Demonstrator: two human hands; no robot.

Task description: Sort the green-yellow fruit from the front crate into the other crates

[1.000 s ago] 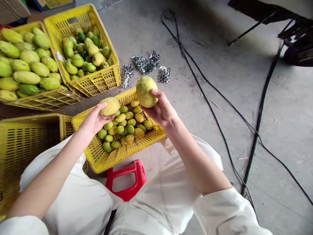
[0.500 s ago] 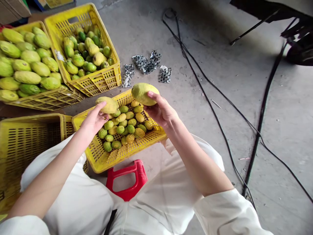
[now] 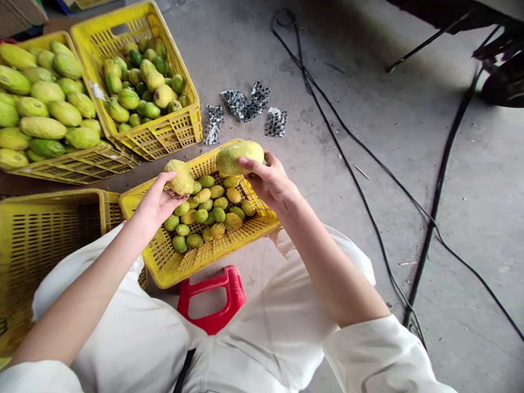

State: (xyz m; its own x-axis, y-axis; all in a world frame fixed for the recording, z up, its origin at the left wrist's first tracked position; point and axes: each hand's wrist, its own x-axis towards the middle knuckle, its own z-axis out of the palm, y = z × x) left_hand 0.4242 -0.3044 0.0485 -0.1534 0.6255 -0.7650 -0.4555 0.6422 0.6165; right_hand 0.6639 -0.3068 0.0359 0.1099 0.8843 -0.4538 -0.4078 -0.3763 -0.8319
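My left hand [image 3: 158, 199] grips a knobbly, yellowish oval fruit [image 3: 180, 177] with thumb and fingers. My right hand [image 3: 272, 180] is closed around a larger, smoother pale green-yellow oval fruit [image 3: 237, 156]. The two fruits are held apart, over the far side of a yellow plastic crate [image 3: 167, 270] that stands between my legs. In that crate lie several small green and yellow fruits [image 3: 221, 203]. The fingers beneath both held fruits are partly hidden.
Two yellow crates of similar fruit stand at the upper left, one with large fruits [image 3: 43, 128], one with mixed ones [image 3: 149, 109]. Another yellow crate [image 3: 49, 229] is at the left. A red stool [image 3: 233, 292], crumpled silvery packets [image 3: 245, 103] and black cables [image 3: 362, 204] are also around.
The fruit in my left hand has turned, showing a rounder side. My right hand has shifted slightly left with its fruit, which is tilted differently. Both hands keep their hold.
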